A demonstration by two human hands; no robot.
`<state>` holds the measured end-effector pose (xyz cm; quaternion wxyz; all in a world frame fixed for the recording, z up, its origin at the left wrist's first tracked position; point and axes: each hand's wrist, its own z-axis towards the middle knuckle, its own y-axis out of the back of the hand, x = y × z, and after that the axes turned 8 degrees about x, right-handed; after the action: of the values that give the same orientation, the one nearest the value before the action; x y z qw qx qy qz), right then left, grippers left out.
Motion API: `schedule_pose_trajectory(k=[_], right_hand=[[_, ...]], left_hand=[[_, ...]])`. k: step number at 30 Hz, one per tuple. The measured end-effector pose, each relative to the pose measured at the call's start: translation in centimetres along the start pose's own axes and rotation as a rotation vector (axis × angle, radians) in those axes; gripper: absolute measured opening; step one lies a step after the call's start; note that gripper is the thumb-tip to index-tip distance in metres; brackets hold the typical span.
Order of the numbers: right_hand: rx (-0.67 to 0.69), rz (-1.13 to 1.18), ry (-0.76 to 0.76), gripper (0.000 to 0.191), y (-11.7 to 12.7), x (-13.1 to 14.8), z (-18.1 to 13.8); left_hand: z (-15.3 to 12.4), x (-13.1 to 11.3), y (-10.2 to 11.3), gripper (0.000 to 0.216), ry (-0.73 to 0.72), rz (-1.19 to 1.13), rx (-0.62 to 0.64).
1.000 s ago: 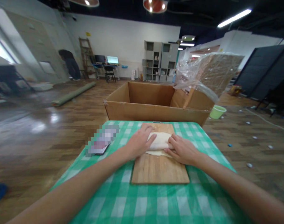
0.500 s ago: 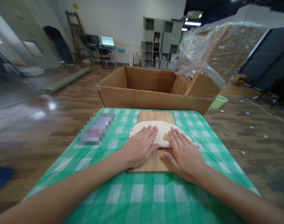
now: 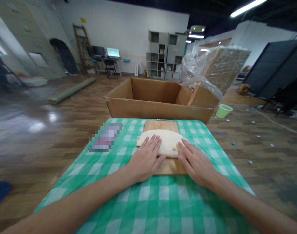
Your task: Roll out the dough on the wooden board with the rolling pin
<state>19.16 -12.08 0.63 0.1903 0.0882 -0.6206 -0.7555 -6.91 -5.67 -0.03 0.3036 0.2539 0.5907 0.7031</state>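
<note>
A sheet of pale dough (image 3: pixel 166 139) lies across a wooden board (image 3: pixel 169 166), its near edge rolled into a thick fold. My left hand (image 3: pixel 147 157) rests on the left part of that fold, palm down with the fingers stretched forward. On the right end, my right hand (image 3: pixel 197 161) lies with fingers extended over the dough and the thumb near the board. Neither hand grips anything. The parts of the fold beneath my fingers are hidden.
A green checked tablecloth (image 3: pixel 128 204) covers the table. A blurred-out flat item (image 3: pixel 106 136) lies at its left. Beyond stands a large cardboard box (image 3: pixel 150 108) with plastic-wrapped board (image 3: pixel 219 66). A green bucket (image 3: pixel 223 111) is on the floor; a person (image 3: pixel 64 55) bends at back left.
My right hand has shifted outward to the right end of the fold, uncovering more of it. My left hand stays on the dough. The camera view has tilted up slightly.
</note>
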Motion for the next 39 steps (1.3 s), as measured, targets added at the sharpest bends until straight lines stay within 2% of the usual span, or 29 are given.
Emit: schedule_pose_trajectory(k=[3, 6, 9, 12, 16, 21, 28, 32, 35, 39], right_hand=[[-0.046, -0.043, -0.03, 0.059, -0.6, -2.0, 1.8], [-0.031, -0.081, -0.041, 0.06, -1.1, -3.3, 4.2], [0.003, -0.118, -0.088, 0.064, -1.0, -4.3, 6.6], [0.06, -0.145, -0.088, 0.066, -0.8, -5.0, 7.9], [0.103, -0.137, -0.039, 0.071, -1.0, -4.7, 7.1], [0.121, -0.102, -0.001, 0.077, -1.0, -3.5, 5.3], [0.1, -0.119, 0.045, 0.072, -0.6, -1.7, 2.9], [0.116, -0.111, 0.083, 0.076, -0.4, -1.2, 1.6], [0.125, -0.106, 0.068, 0.075, -0.4, -1.6, 2.4], [0.069, -0.103, -0.003, 0.07, -0.5, -3.0, 5.9]], left_hand=[[2.3, 0.9, -0.2, 0.071, 0.045, 0.032, -0.017], [5.2, 2.4, -0.3, 0.071, 0.074, 0.073, -0.037], [7.9, 3.9, -0.5, 0.071, 0.088, 0.099, 0.016], [9.1, 4.7, -0.8, 0.068, 0.086, 0.074, 0.088], [7.7, 4.3, -0.8, 0.069, 0.032, 0.041, 0.106], [5.6, 3.2, -0.5, 0.07, 0.047, -0.015, 0.092], [2.7, 1.6, -0.1, 0.07, 0.032, -0.066, 0.074], [0.8, 0.7, 0.2, 0.073, -0.006, -0.078, 0.07], [1.2, 1.2, 0.2, 0.072, 0.006, -0.094, 0.115], [4.1, 2.9, -0.3, 0.072, 0.106, -0.055, 0.101]])
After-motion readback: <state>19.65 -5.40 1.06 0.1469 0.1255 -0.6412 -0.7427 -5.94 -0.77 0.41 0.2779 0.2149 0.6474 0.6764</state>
